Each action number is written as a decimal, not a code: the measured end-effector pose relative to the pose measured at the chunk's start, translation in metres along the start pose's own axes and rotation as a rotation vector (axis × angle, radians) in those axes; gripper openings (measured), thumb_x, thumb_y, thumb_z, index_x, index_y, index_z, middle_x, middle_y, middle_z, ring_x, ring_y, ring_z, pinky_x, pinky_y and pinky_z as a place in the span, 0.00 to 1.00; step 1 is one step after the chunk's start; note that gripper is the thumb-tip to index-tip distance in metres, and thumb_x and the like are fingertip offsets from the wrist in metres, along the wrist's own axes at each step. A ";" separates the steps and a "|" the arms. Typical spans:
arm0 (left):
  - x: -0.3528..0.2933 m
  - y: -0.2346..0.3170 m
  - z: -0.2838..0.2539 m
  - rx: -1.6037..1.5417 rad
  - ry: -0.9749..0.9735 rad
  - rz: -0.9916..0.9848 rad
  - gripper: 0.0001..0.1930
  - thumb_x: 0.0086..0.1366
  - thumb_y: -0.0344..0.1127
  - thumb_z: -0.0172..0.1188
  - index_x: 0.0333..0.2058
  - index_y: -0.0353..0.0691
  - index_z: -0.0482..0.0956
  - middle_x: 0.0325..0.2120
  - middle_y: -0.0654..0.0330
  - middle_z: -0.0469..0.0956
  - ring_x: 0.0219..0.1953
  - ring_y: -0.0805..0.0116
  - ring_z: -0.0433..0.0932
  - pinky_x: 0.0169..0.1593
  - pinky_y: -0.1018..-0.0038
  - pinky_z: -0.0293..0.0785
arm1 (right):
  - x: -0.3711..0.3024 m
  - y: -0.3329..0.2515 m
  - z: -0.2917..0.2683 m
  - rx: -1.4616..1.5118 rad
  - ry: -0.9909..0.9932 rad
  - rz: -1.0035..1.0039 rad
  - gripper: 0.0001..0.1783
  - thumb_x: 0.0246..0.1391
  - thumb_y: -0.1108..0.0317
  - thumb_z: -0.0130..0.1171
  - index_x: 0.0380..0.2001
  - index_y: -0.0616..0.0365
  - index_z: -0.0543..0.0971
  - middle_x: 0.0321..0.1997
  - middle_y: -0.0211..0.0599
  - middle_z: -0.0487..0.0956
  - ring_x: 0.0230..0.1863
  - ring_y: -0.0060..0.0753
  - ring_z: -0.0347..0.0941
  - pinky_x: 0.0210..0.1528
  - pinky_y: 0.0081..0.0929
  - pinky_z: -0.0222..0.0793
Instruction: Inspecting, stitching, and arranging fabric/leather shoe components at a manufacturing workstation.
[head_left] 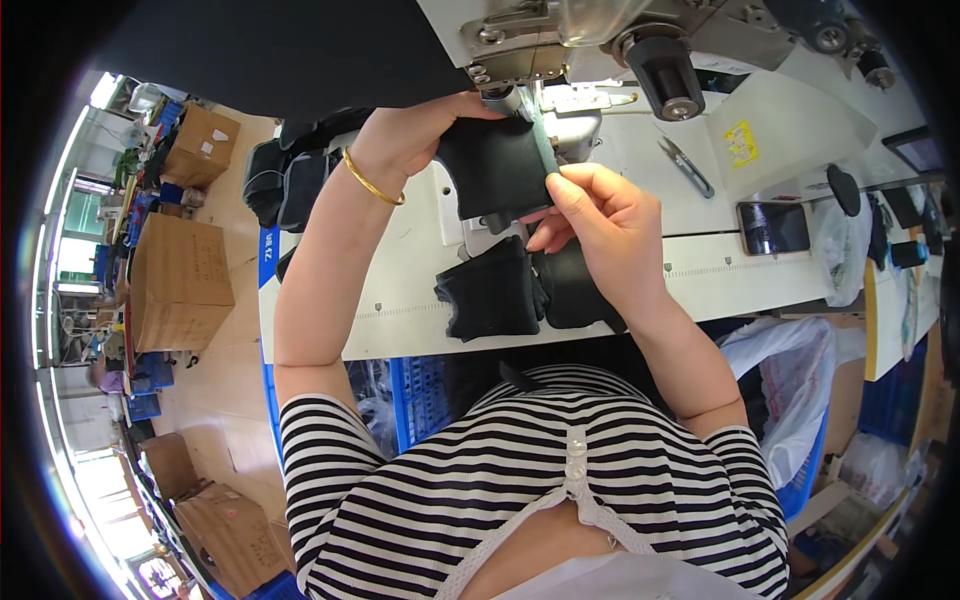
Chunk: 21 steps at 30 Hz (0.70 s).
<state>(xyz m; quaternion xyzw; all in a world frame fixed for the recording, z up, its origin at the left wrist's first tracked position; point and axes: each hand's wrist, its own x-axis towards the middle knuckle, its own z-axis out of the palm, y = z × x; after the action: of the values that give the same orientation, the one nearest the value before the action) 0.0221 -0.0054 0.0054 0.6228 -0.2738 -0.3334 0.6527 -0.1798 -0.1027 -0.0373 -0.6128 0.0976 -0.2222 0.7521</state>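
Observation:
A black fabric piece with a pale grey-green edge lies under the needle area of a sewing machine. My left hand grips its far left part, thumb on top near the presser foot; the other fingers are mostly hidden by the cloth. At the near right corner, my right hand pinches the edge between thumb and forefinger, its remaining fingers curled beneath. Just below, another black fabric piece rests at the table's front, with a further black piece beside it, partly under my right wrist.
Thread snips and a phone lie on the white table to the right. Stacked black pieces sit at its left end. A blue bin with white plastic stands lower right. Cardboard boxes line the floor at left.

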 end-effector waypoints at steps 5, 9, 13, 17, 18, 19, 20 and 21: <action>0.000 0.002 0.000 -0.029 0.039 0.126 0.11 0.51 0.17 0.65 0.35 0.32 0.82 0.32 0.60 0.82 0.36 0.68 0.80 0.41 0.75 0.79 | 0.007 0.003 -0.001 -0.009 0.009 -0.013 0.12 0.64 0.67 0.54 0.39 0.67 0.79 0.23 0.35 0.82 0.24 0.19 0.79 0.26 0.15 0.72; 0.010 -0.002 -0.012 0.033 0.029 0.122 0.11 0.51 0.18 0.65 0.35 0.33 0.82 0.32 0.60 0.81 0.36 0.69 0.79 0.40 0.75 0.78 | 0.013 0.003 -0.002 -0.018 -0.013 -0.030 0.12 0.64 0.68 0.53 0.39 0.68 0.78 0.24 0.36 0.82 0.24 0.19 0.79 0.26 0.15 0.73; 0.024 -0.016 -0.048 0.122 -0.042 0.136 0.11 0.57 0.21 0.63 0.40 0.36 0.80 0.37 0.61 0.81 0.39 0.69 0.77 0.44 0.73 0.75 | 0.016 0.002 0.007 0.025 -0.008 -0.037 0.11 0.64 0.68 0.52 0.39 0.67 0.78 0.25 0.37 0.83 0.24 0.19 0.79 0.27 0.16 0.75; 0.002 0.006 -0.010 0.868 0.039 0.332 0.12 0.59 0.27 0.64 0.42 0.35 0.81 0.38 0.58 0.81 0.40 0.65 0.78 0.48 0.69 0.73 | 0.019 0.004 0.004 0.010 0.020 -0.062 0.11 0.64 0.69 0.52 0.39 0.67 0.77 0.27 0.38 0.83 0.24 0.20 0.79 0.27 0.17 0.75; -0.007 -0.001 -0.006 0.872 0.045 0.333 0.12 0.59 0.27 0.64 0.42 0.35 0.81 0.38 0.58 0.81 0.40 0.65 0.78 0.48 0.69 0.73 | 0.018 0.003 0.007 0.012 0.014 -0.065 0.11 0.64 0.69 0.52 0.39 0.67 0.77 0.27 0.38 0.83 0.24 0.20 0.79 0.27 0.17 0.75; -0.011 -0.012 -0.001 0.958 0.226 0.631 0.12 0.55 0.29 0.67 0.39 0.34 0.81 0.35 0.58 0.81 0.37 0.64 0.78 0.44 0.70 0.73 | 0.017 0.003 0.009 0.032 0.013 -0.041 0.11 0.64 0.69 0.52 0.39 0.67 0.77 0.27 0.38 0.83 0.25 0.19 0.79 0.27 0.17 0.75; -0.019 -0.022 0.005 1.027 0.411 0.931 0.13 0.51 0.31 0.70 0.36 0.33 0.81 0.32 0.57 0.81 0.35 0.62 0.79 0.41 0.71 0.73 | 0.017 0.002 0.009 0.052 0.011 -0.018 0.10 0.64 0.69 0.52 0.39 0.68 0.77 0.28 0.37 0.83 0.25 0.19 0.79 0.27 0.17 0.75; -0.041 -0.026 0.026 0.923 0.462 0.761 0.14 0.51 0.34 0.71 0.36 0.36 0.81 0.34 0.56 0.80 0.40 0.59 0.78 0.45 0.68 0.72 | 0.020 0.003 0.004 0.049 0.026 -0.023 0.10 0.64 0.69 0.52 0.39 0.68 0.77 0.28 0.37 0.83 0.25 0.19 0.79 0.27 0.17 0.75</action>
<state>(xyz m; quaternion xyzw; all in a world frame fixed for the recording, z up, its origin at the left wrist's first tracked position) -0.0261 0.0101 -0.0162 0.7547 -0.4434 0.2165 0.4324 -0.1599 -0.1073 -0.0371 -0.5923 0.0949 -0.2412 0.7629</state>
